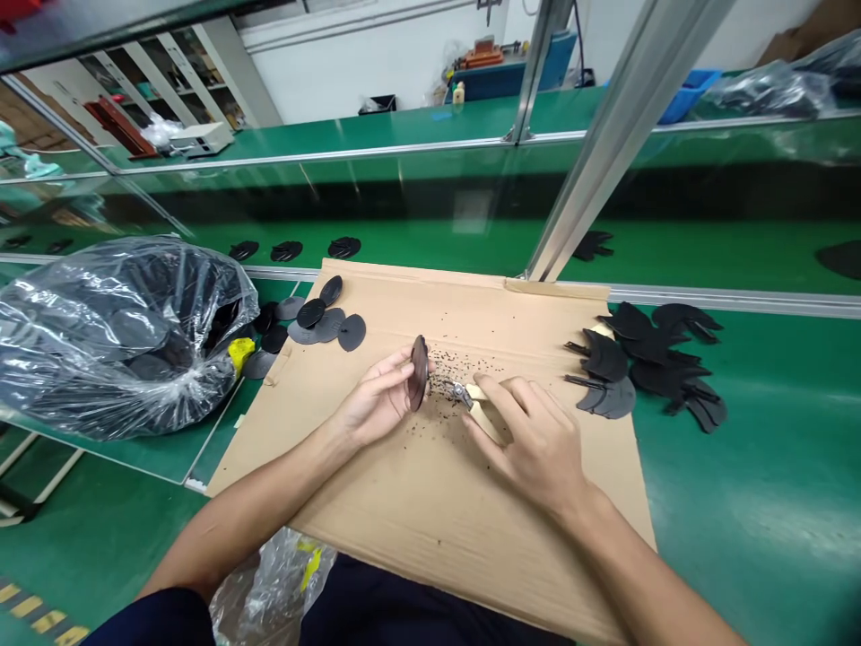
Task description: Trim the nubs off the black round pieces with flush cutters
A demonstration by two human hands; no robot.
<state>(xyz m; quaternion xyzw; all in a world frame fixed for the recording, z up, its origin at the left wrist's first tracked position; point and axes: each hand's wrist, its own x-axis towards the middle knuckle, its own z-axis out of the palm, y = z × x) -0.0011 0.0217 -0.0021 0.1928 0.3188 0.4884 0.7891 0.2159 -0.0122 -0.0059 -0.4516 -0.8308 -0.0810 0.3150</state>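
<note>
A black round plastic disc stands on edge between the thumb and fingers of my left hand. My right hand grips a pair of cutting pliers by its cream handles, which are spread apart. The metal jaws point left at the disc, a small gap away from it. Tiny black plastic bits lie scattered on the cardboard sheet beneath both hands. Whether the jaws hold a bit is too small to tell.
Several loose black discs lie at the cardboard's upper left, beside a clear plastic bag full of dark parts. Stacked black pieces are on the green table at right. A metal post rises behind the cardboard.
</note>
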